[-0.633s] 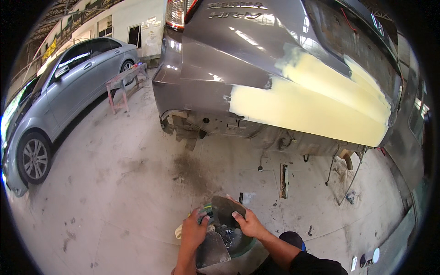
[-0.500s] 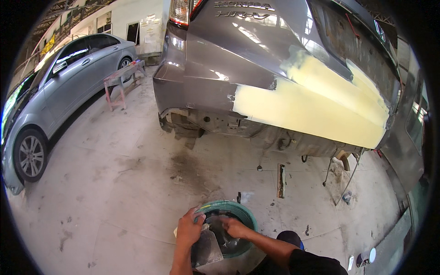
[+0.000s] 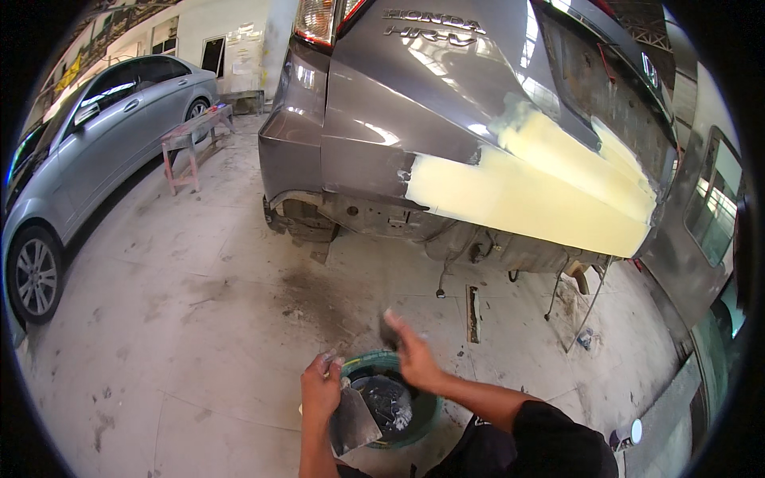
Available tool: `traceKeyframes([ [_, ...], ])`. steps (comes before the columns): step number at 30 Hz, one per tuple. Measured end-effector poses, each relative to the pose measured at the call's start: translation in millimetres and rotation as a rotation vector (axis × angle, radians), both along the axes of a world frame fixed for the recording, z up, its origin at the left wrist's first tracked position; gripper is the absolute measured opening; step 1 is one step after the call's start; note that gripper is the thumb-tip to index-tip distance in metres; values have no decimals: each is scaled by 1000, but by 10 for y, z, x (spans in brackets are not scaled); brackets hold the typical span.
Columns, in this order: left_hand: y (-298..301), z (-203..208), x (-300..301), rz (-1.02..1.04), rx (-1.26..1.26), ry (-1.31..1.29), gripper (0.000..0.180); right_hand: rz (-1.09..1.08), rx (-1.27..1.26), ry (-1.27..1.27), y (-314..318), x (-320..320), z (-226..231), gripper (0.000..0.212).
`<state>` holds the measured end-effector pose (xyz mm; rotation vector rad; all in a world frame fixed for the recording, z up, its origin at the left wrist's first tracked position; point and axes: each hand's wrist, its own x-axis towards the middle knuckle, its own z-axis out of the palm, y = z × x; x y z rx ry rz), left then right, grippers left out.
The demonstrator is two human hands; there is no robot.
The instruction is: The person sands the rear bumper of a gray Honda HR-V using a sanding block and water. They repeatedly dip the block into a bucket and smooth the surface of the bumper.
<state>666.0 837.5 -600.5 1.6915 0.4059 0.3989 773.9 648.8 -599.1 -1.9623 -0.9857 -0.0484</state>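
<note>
**Hands over the filler bucket**

Left hand grips a flat metal mixing board, tilted over the green bucket's rim at 6 o'clock in the view. Right hand, blurred, is closed on a small dark spreader just above the bucket at its 12 o'clock. Beyond, at 1 o'clock, a grey car's rear carries a broad patch of yellow filler. A silver car stands at 10 o'clock on the concrete floor.
</note>
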Motion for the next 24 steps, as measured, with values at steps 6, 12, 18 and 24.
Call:
traceKeyframes([
  [6, 104, 40, -87, 38, -27, 2, 26, 141, -413, 469, 322, -317, -49, 66],
  [12, 60, 83, -127, 29, -48, -73, 27, 127, -597, 288, 212, -147, -362, 68],
  [18, -8, -173, -24, -41, -73, -154, 26, -60, -267, 140, 89, -234, 509, 76],
  [24, 272, -173, -34, -37, -113, -94, 25, -299, -274, -1076, 121, 236, 2496, 64],
])
